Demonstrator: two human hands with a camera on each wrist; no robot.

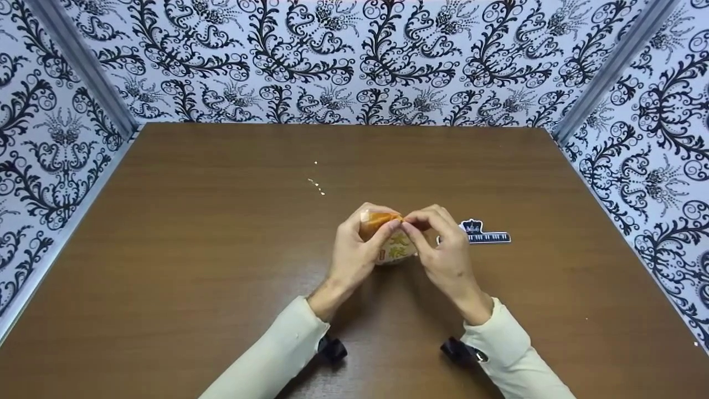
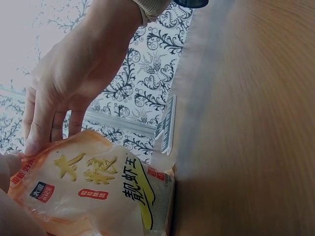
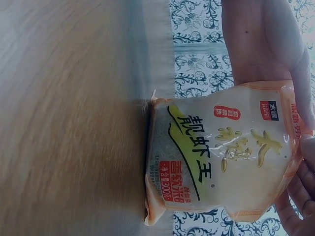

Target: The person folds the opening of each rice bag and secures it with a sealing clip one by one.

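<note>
A small printed bag of rice (image 1: pixel 397 248) with orange edges and gold lettering stands upright on the table between my hands. My left hand (image 1: pixel 355 244) pinches its top edge from the left, thumb toward me. From the right, my right hand (image 1: pixel 446 246) pinches the same edge, the thumbs close together at the middle. In the left wrist view, the bag's front (image 2: pixel 93 177) shows yellow and black characters and a red label. The right wrist view shows its clear lower window and its bottom at the tabletop.
To the right of my right hand lies a flat dark blue and white piece with a piano-key pattern (image 1: pixel 488 238). Several white crumbs (image 1: pixel 317 185) are scattered farther back on the brown table (image 1: pixel 194 233). Patterned walls (image 1: pixel 354 61) enclose the back and sides.
</note>
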